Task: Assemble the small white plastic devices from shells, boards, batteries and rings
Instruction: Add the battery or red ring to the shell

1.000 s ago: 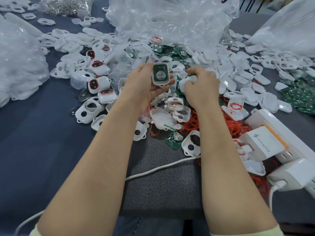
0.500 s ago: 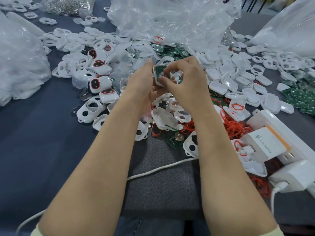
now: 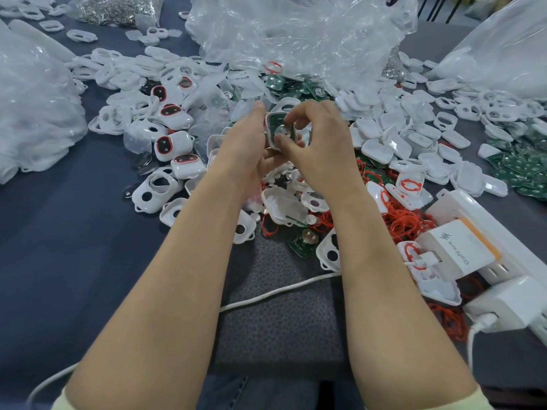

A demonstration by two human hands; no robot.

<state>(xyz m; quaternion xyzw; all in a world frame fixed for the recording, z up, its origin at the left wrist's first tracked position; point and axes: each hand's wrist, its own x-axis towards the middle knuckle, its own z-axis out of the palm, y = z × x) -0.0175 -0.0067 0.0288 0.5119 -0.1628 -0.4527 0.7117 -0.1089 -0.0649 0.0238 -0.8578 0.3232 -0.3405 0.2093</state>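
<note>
My left hand holds a white shell with a green board and a round battery inside it, above the middle of the table. My right hand is at the shell's right side, thumb and fingers pinching around the battery and the shell's edge. Loose white shells lie all around. Green boards sit behind the hands and another board lies near my right forearm. Red rings are piled at the right. Finished devices with red rings lie at the left.
Clear plastic bags stand at the back, left and right. A white power strip with chargers lies at the right edge. A white cable runs across a dark mat under my forearms. A bag of metal parts sits at the far left.
My right hand came from the pile at the right to the shell in my left hand and now pinches at the battery. The left hand stayed nearly in place.
</note>
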